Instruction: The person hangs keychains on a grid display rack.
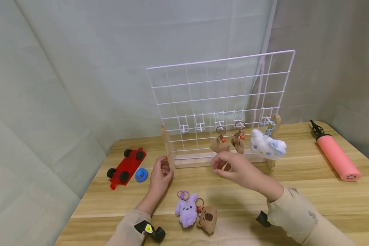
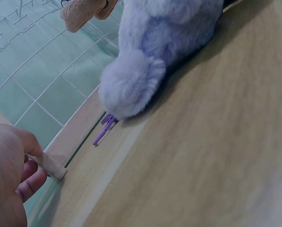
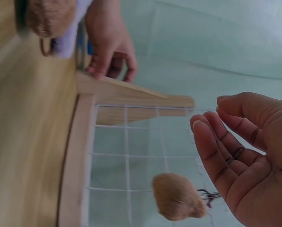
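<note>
A white wire grid rack (image 1: pixel 221 82) stands upright on wooden legs. My left hand (image 1: pixel 160 176) pinches the front foot of its left wooden leg (image 2: pixel 53 166). My right hand (image 1: pixel 238 169) is in front of the rack with fingers loosely bent and holding nothing; the right wrist view shows a gap between thumb and fingers. From the rack's hooks hang two brown plush keychains (image 1: pixel 220 145) and a white plush keychain with a blue bow (image 1: pixel 267 146). On the table between my arms lie a purple bunny plush keychain (image 1: pixel 187 212) and a brown bear-like plush keychain (image 1: pixel 207 218).
Left of the rack, a red toy car (image 1: pixel 127 168) lies wheels up beside a small blue toy (image 1: pixel 141 175). A pink cylinder with a black tip (image 1: pixel 338 157) lies at the right. Pale curtains (image 1: pixel 110 68) hang behind the wooden table (image 1: pixel 233 212).
</note>
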The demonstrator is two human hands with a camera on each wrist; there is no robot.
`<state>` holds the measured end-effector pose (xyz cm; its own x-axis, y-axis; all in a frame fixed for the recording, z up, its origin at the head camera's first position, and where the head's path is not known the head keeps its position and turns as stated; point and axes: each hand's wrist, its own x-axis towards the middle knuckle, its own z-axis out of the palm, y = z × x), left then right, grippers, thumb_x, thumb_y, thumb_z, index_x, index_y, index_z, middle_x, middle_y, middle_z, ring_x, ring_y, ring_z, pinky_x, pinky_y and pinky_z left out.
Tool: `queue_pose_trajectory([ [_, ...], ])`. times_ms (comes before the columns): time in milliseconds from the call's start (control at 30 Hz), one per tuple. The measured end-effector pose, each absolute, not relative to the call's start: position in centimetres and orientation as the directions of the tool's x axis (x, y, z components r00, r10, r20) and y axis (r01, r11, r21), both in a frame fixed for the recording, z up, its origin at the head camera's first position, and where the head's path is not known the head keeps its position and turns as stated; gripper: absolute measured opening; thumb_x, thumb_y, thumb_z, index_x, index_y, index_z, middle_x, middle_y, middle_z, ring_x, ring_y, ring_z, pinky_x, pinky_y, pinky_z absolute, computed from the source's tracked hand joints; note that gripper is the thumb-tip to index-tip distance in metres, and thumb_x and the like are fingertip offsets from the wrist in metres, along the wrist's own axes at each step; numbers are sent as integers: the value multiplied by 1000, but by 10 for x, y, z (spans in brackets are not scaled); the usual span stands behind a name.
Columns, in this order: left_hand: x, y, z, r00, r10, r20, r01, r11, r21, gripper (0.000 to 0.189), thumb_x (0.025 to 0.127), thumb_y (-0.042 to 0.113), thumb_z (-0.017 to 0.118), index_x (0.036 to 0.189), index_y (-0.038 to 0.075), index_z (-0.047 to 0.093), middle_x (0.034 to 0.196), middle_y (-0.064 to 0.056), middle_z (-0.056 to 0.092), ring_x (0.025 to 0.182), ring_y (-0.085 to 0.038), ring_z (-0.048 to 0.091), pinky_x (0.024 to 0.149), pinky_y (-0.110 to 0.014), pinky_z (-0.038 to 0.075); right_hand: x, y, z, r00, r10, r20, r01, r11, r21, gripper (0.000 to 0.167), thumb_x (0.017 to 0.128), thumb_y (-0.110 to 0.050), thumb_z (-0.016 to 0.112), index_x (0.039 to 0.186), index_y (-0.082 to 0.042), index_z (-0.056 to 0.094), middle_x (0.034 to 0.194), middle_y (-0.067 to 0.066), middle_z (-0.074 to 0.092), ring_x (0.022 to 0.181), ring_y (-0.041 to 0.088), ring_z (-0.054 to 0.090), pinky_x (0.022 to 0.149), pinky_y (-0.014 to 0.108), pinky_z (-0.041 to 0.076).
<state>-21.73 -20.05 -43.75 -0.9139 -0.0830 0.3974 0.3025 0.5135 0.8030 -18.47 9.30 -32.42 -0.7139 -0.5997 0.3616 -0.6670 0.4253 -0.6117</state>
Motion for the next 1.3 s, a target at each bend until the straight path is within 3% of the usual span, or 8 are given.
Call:
queue_pose_trajectory([
  [767,-221,-201,-441,-899,-74,431,342,496,798,47,80,-14,63,122,-7,46,102,-24,58,87,-29,59,66,-17,51,-197,69,-377,-676,-701,227,-639,405,-654,12,85,-4,67,97,-3,64,87,4,67,78,5,61,68,18,53],
  [1033,-221,-202,-439,-899,-72,432,343,499,796,47,80,-12,64,122,-7,46,102,-24,58,86,-29,59,66,-19,53,-198,60,-391,-654,-730,197,-671,441,-596,18,82,-8,70,99,-8,65,91,2,69,80,7,64,74,18,54],
  [1300,-220,-201,-439,-905,-71,420,334,495,802,46,80,-12,64,122,-7,46,102,-23,58,86,-28,59,67,-19,53,-195,53,-395,-657,-745,119,-627,451,-636,16,81,-8,70,96,-8,66,90,2,68,78,3,61,73,17,53],
])
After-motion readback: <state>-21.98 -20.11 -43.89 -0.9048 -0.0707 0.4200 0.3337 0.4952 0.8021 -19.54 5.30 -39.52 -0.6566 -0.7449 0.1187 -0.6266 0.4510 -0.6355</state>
